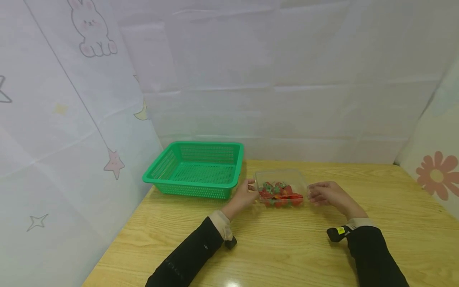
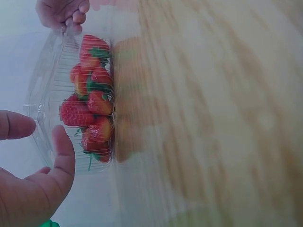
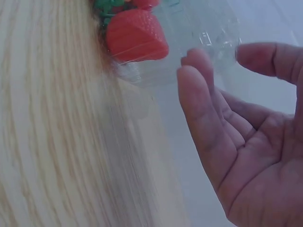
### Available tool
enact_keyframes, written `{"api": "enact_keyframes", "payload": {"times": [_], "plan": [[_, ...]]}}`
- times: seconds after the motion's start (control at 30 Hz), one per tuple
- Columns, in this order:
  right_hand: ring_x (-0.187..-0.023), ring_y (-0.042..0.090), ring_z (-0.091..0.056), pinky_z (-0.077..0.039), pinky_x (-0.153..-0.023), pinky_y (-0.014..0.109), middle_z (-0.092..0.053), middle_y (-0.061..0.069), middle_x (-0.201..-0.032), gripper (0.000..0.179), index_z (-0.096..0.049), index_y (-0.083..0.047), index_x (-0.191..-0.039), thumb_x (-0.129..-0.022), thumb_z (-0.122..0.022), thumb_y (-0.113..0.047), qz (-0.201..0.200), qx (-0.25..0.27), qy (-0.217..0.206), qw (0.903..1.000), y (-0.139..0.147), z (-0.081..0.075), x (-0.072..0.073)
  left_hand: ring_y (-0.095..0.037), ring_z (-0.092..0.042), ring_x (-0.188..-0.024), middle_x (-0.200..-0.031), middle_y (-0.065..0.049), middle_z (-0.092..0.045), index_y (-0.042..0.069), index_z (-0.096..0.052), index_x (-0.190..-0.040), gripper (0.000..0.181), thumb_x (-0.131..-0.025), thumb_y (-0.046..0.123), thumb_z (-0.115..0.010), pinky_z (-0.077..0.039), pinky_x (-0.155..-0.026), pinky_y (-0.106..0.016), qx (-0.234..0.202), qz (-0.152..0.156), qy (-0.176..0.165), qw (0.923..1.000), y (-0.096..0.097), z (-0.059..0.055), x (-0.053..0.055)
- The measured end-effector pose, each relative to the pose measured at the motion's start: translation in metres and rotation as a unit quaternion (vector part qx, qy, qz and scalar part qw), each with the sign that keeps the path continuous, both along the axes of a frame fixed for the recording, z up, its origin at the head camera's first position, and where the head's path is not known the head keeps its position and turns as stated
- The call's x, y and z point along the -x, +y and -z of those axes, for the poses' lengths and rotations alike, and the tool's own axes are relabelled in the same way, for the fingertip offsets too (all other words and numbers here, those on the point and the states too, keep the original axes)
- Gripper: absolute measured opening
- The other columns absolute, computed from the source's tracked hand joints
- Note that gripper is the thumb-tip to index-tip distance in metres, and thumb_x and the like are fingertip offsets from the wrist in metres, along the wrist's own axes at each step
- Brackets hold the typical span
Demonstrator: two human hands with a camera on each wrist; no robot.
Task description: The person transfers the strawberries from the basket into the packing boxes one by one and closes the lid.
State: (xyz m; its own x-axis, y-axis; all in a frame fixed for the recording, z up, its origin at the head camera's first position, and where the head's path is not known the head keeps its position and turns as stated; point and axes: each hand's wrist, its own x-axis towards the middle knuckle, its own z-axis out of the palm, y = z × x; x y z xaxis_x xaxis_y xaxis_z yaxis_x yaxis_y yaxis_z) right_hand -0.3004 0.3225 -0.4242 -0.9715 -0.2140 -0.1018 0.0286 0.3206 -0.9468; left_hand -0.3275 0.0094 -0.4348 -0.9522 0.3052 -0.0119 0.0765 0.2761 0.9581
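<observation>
A clear plastic box (image 1: pixel 283 179) of strawberries (image 1: pixel 281 195) sits on the wooden table. At its left end is the left hand (image 1: pixel 246 194), forefinger and thumb spread either side of the rim; in the left wrist view a gap shows between these fingertips (image 2: pixel 60 137). The right hand (image 1: pixel 328 194) is at the opposite end, fingers extended and thumb apart. Its fingertips (image 3: pixel 191 85) come right up to the box wall in the right wrist view. Red berries with green leaves (image 2: pixel 97 97) show through the ribbed side.
Left of the box stands a green plastic basket (image 1: pixel 193 191) with perforated sides, close to the left hand. Pale sheets (image 1: pixel 287 79) hang behind the table (image 1: pixel 287 247) and along both sides, printed with a rabbit, stars and a flower.
</observation>
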Motion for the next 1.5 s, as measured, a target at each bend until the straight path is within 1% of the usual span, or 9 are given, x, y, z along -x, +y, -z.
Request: {"api": "enact_keyframes", "payload": {"times": [0.13, 0.33, 0.67, 0.83, 0.93, 1.07, 1.23, 1.4, 1.5], "plan": [[-0.091, 0.031, -0.067, -0.057, -0.076, 0.039, -0.066, 0.018, -0.101, 0.058, -0.033, 0.019, -0.139, -0.098, -0.057, -0.014, -0.026, 0.008, -0.006, 0.9996, 0.001, -0.001, -0.001, -0.024, -0.062, -0.078, -0.108, -0.011, -0.053, -0.003, -0.037, -0.142, 0.057, -0.088, -0.001, -0.056, -0.055, -0.071, -0.042, -0.012, 0.011, -0.013, 0.9998, 0.000, -0.001, 0.001], [-0.088, 0.028, -0.067, -0.057, -0.076, 0.039, -0.066, 0.018, -0.100, 0.060, -0.029, 0.020, -0.140, -0.097, -0.058, -0.012, -0.040, 0.015, -0.018, 0.9989, -0.001, -0.001, -0.001, -0.030, -0.062, -0.081, -0.104, -0.010, -0.052, -0.004, -0.036, -0.144, 0.056, -0.091, -0.002, -0.055, -0.053, -0.071, -0.043, 0.008, 0.015, -0.010, 0.9998, 0.002, -0.004, 0.000], [-0.088, 0.029, -0.066, -0.057, -0.076, 0.040, -0.065, 0.019, -0.101, 0.060, -0.029, 0.020, -0.140, -0.097, -0.057, -0.012, -0.047, 0.001, -0.010, 0.9988, -0.002, -0.004, -0.002, -0.021, -0.060, -0.080, -0.115, -0.017, -0.052, -0.006, -0.036, -0.144, 0.054, -0.094, -0.001, -0.055, -0.052, -0.068, -0.037, 0.034, 0.018, 0.003, 0.9992, 0.002, -0.008, 0.000], [-0.090, 0.030, -0.065, -0.056, -0.077, 0.040, -0.064, 0.020, -0.104, 0.061, -0.030, 0.020, -0.140, -0.097, -0.057, -0.013, -0.054, 0.001, -0.012, 0.9985, -0.002, -0.001, 0.000, -0.021, -0.059, -0.079, -0.113, -0.014, -0.052, -0.005, -0.036, -0.143, 0.053, -0.094, -0.001, -0.056, -0.050, -0.064, -0.033, 0.046, 0.013, 0.005, 0.9989, 0.002, -0.004, 0.002], [-0.091, 0.031, -0.065, -0.056, -0.077, 0.040, -0.064, 0.021, -0.105, 0.061, -0.030, 0.020, -0.140, -0.098, -0.058, -0.014, -0.053, -0.001, -0.015, 0.9985, -0.001, 0.002, 0.001, -0.026, -0.059, -0.087, -0.116, -0.015, -0.052, -0.005, -0.037, -0.143, 0.052, -0.095, 0.001, -0.056, -0.049, -0.065, -0.034, 0.061, 0.011, 0.010, 0.9980, 0.002, -0.002, 0.003], [-0.093, 0.033, -0.065, -0.057, -0.077, 0.040, -0.064, 0.022, -0.106, 0.062, -0.029, 0.019, -0.141, -0.098, -0.059, -0.015, -0.053, -0.007, -0.012, 0.9985, 0.001, 0.002, 0.002, -0.031, -0.055, -0.109, -0.130, -0.020, -0.049, -0.003, -0.039, -0.143, 0.051, -0.096, 0.006, -0.057, -0.050, -0.077, -0.039, 0.088, 0.007, 0.028, 0.9957, 0.002, -0.002, 0.002], [-0.098, 0.036, -0.064, -0.056, -0.079, 0.040, -0.064, 0.024, -0.110, 0.064, -0.028, 0.019, -0.141, -0.098, -0.059, -0.017, -0.058, -0.023, -0.007, 0.9980, 0.000, -0.002, 0.001, -0.035, -0.053, -0.113, -0.143, -0.021, -0.038, -0.002, -0.039, -0.144, 0.051, -0.097, 0.006, -0.055, -0.050, -0.079, -0.041, 0.108, 0.015, 0.047, 0.9929, 0.002, -0.007, 0.001], [-0.103, 0.038, -0.063, -0.055, -0.081, 0.042, -0.061, 0.029, -0.117, 0.067, -0.028, 0.020, -0.141, -0.098, -0.061, -0.019, -0.055, -0.053, -0.003, 0.9971, 0.004, -0.006, -0.002, -0.034, -0.039, -0.130, -0.145, -0.020, -0.033, 0.002, -0.041, -0.144, 0.050, -0.097, 0.012, -0.056, -0.044, -0.094, -0.044, 0.163, 0.032, 0.085, 0.9825, 0.000, -0.015, -0.002], [-0.106, 0.040, -0.062, -0.055, -0.083, 0.043, -0.059, 0.031, -0.120, 0.066, -0.028, 0.021, -0.140, -0.099, -0.058, -0.021, -0.054, -0.078, -0.003, 0.9954, 0.009, -0.010, -0.003, -0.034, -0.033, -0.135, -0.147, -0.020, -0.031, 0.003, -0.040, -0.145, 0.050, -0.100, 0.018, -0.055, -0.040, -0.100, -0.048, 0.184, 0.052, 0.104, 0.9760, -0.001, -0.025, -0.006]]}}
